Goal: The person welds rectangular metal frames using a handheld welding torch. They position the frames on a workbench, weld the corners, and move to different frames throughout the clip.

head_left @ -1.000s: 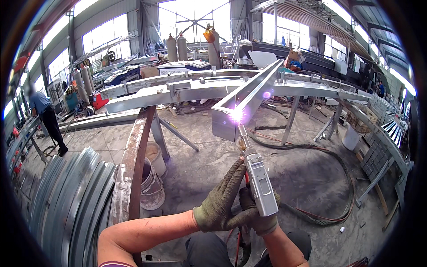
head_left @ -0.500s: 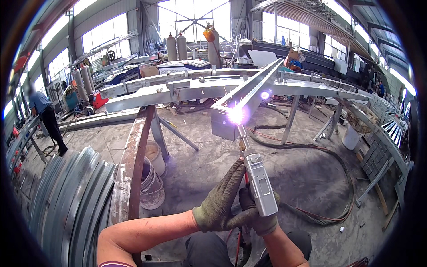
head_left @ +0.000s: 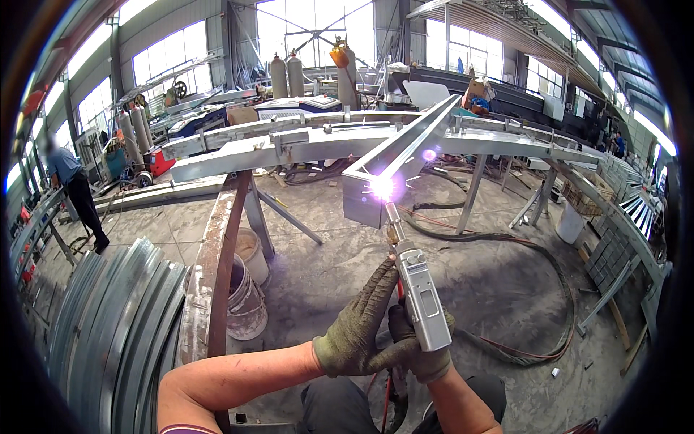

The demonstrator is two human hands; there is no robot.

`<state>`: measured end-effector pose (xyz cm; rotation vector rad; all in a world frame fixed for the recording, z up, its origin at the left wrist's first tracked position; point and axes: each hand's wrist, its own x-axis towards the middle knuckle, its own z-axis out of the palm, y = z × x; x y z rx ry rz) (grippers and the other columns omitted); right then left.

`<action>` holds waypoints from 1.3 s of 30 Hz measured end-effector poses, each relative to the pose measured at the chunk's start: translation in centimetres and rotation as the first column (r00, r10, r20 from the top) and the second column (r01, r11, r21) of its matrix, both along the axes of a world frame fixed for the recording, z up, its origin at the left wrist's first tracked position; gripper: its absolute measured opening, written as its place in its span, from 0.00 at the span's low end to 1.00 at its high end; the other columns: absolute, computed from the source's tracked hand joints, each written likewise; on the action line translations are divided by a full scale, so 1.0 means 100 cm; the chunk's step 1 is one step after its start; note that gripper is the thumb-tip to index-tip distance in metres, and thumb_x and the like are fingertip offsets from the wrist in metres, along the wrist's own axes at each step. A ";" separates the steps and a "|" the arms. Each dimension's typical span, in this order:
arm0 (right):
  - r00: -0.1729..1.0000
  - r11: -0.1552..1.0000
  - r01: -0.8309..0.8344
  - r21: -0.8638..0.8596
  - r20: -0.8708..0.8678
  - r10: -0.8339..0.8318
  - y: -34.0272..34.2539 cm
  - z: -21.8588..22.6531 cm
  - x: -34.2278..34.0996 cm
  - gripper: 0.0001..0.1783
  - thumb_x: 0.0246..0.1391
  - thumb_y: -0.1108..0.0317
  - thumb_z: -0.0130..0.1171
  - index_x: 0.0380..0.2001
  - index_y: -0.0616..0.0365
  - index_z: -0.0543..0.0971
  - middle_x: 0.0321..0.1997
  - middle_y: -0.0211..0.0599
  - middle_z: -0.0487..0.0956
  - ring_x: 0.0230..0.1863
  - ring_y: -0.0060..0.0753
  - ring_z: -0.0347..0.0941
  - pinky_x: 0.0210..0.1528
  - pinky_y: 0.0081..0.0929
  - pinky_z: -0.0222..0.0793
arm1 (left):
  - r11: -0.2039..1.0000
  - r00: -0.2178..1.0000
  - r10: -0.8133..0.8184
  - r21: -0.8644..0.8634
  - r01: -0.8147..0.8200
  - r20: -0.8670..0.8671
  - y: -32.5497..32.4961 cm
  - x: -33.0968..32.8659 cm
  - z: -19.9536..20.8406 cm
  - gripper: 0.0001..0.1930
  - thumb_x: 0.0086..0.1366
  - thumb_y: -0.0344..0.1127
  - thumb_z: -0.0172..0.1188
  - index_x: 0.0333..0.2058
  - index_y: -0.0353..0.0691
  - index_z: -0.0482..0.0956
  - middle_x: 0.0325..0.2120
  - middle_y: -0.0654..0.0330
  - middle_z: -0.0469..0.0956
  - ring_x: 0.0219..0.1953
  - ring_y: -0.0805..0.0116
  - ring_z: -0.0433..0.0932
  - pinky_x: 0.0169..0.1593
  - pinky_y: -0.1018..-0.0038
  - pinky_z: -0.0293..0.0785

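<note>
A grey handheld welding gun [head_left: 425,300] points up and away from me, its metal nozzle [head_left: 395,223] at a bright violet-white spark [head_left: 381,187]. My gloved right hand [head_left: 426,354] is wrapped round the gun's handle, mostly hidden behind its body. My left hand [head_left: 361,325], in an olive-green glove, lies along the gun's left side with fingers stretched out straight. Its fingertips touch the gun near the nozzle's base, and its thumb reaches toward my right hand. The glare sits on the near end of a long silver metal beam [head_left: 365,207], hiding the exact contact point.
Long metal rails [head_left: 238,160] cross behind the beam. A rusty steel bar [head_left: 217,282] runs along my left, beside buckets [head_left: 247,311] and stacked curved metal strips [head_left: 119,325]. A thick cable [head_left: 557,289] loops over the floor at right. Another person [head_left: 72,184] stands far left.
Both hands and the gun keep nearly the same place. The spark's flare has changed shape slightly, with fewer sparks flying upward.
</note>
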<state>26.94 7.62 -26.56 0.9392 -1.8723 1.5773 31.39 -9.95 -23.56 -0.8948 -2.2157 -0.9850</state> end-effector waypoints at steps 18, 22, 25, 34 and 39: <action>0.997 0.993 -0.079 0.085 -0.012 0.081 0.007 0.009 0.003 0.06 0.63 0.81 0.70 0.42 0.63 0.86 0.33 0.29 0.83 0.32 0.21 0.78 0.32 0.29 0.75 | 0.999 1.000 -0.021 0.028 0.021 0.007 0.001 0.000 -0.003 0.60 0.70 0.52 0.73 0.80 0.21 0.42 0.81 0.25 0.46 0.84 0.29 0.46 0.85 0.47 0.48; 0.995 0.993 -0.099 0.068 -0.007 0.099 0.008 0.009 0.004 0.06 0.62 0.81 0.71 0.41 0.63 0.86 0.33 0.29 0.83 0.32 0.22 0.78 0.33 0.30 0.75 | 0.999 0.999 -0.037 0.034 0.035 0.035 0.002 0.001 -0.002 0.60 0.71 0.52 0.73 0.81 0.21 0.40 0.81 0.26 0.44 0.85 0.30 0.45 0.85 0.48 0.47; 0.993 0.993 -0.118 0.027 0.021 0.117 0.008 0.009 0.006 0.06 0.62 0.81 0.71 0.41 0.63 0.86 0.33 0.30 0.84 0.32 0.23 0.78 0.33 0.30 0.76 | 0.999 0.999 -0.028 0.031 0.027 0.027 0.003 0.002 -0.003 0.61 0.71 0.52 0.72 0.81 0.22 0.39 0.81 0.26 0.43 0.85 0.31 0.45 0.85 0.49 0.47; 0.980 0.993 -0.115 -0.035 0.160 0.119 0.007 -0.010 0.002 0.16 0.55 0.68 0.80 0.39 0.63 0.83 0.32 0.31 0.77 0.31 0.27 0.74 0.36 0.32 0.75 | 0.998 0.997 -0.041 0.051 0.038 0.060 0.002 0.002 -0.007 0.60 0.71 0.51 0.73 0.81 0.23 0.39 0.81 0.27 0.44 0.85 0.31 0.45 0.85 0.49 0.47; 0.991 0.997 -0.076 0.015 0.109 0.074 0.005 0.003 0.006 0.08 0.58 0.74 0.75 0.36 0.62 0.83 0.30 0.31 0.77 0.29 0.28 0.73 0.34 0.32 0.73 | 0.998 0.998 -0.024 0.052 0.021 0.060 0.002 0.003 -0.009 0.61 0.71 0.51 0.73 0.81 0.23 0.39 0.82 0.28 0.44 0.85 0.32 0.46 0.85 0.49 0.48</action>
